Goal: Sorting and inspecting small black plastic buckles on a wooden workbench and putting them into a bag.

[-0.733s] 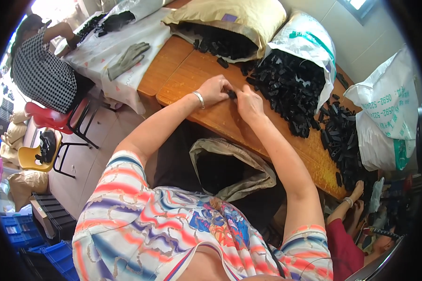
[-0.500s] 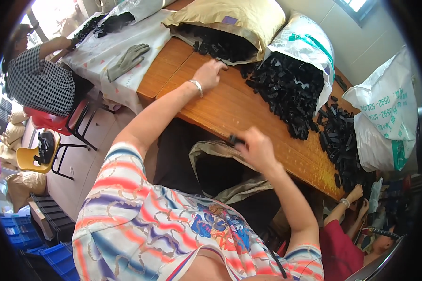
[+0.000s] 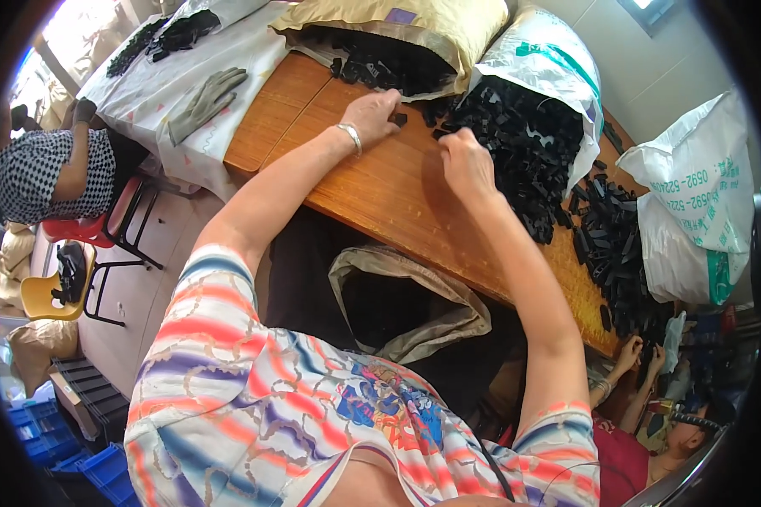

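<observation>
Since earlier frame, our right hand [image 3: 465, 162] back up from table edge to black parts heap [image 3: 528, 144]; fingers curled at heap edge, we cannot tell if anything held. Left hand [image 3: 372, 114] pinches small black part [image 3: 400, 119] on wooden table [image 3: 380, 194]. Parts look light, stiff, hard plastic; pinch by edges. Tan sack [image 3: 397, 25] and white sack [image 3: 550, 59] crowd heap. Open bag [image 3: 414, 287] hangs below table. Grey glove [image 3: 203, 101] lies well left.

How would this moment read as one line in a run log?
left hand: grip on small black part | right hand: at black parts pile | surface: wooden table | below: open sack
</observation>
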The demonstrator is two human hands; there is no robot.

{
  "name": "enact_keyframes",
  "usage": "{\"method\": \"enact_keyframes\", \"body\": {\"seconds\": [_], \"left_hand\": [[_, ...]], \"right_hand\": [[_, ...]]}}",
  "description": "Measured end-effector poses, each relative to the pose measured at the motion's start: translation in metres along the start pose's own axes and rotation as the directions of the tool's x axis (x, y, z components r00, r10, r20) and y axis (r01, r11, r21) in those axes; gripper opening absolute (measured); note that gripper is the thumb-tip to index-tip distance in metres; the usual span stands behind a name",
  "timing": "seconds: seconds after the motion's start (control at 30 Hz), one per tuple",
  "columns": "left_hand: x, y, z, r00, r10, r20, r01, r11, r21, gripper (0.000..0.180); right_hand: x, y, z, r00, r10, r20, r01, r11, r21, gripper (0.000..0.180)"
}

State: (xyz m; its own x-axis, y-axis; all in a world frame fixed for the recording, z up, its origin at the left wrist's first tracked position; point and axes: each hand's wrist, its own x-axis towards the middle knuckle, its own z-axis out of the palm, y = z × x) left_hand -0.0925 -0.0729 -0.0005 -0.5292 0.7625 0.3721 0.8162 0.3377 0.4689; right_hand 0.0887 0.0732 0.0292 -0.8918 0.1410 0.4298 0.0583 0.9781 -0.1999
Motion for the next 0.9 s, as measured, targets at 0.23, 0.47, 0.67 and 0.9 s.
{"method": "enact_keyframes", "body": {"seconds": [0.23,0.47,0.67,0.9], "left_hand": [[-0.039,0.024,0.005,0.961,0.251,-0.120,-0.258,0.965,-0.051,0.012],[-0.069,0.035,0.000,0.916,0.376,-0.139,-0.393,0.912,-0.122,0.014],[-0.070,0.038,-0.006,0.965,0.207,-0.163,-0.238,0.951,-0.199,0.025],[-0.065,0.028,0.004,0.989,0.142,-0.047,-0.145,0.989,-0.044,0.026]], "right_hand": [[0.046,0.006,0.021,0.947,0.211,0.243,-0.116,0.928,-0.354,0.017],[0.025,-0.023,-0.016,0.648,0.493,0.580,-0.624,0.781,0.033,0.031],[-0.015,-0.011,-0.012,0.968,0.127,0.215,-0.135,0.990,0.027,0.030],[-0.014,-0.005,-0.007,0.975,0.103,0.198,-0.119,0.990,0.073,0.025]]}}
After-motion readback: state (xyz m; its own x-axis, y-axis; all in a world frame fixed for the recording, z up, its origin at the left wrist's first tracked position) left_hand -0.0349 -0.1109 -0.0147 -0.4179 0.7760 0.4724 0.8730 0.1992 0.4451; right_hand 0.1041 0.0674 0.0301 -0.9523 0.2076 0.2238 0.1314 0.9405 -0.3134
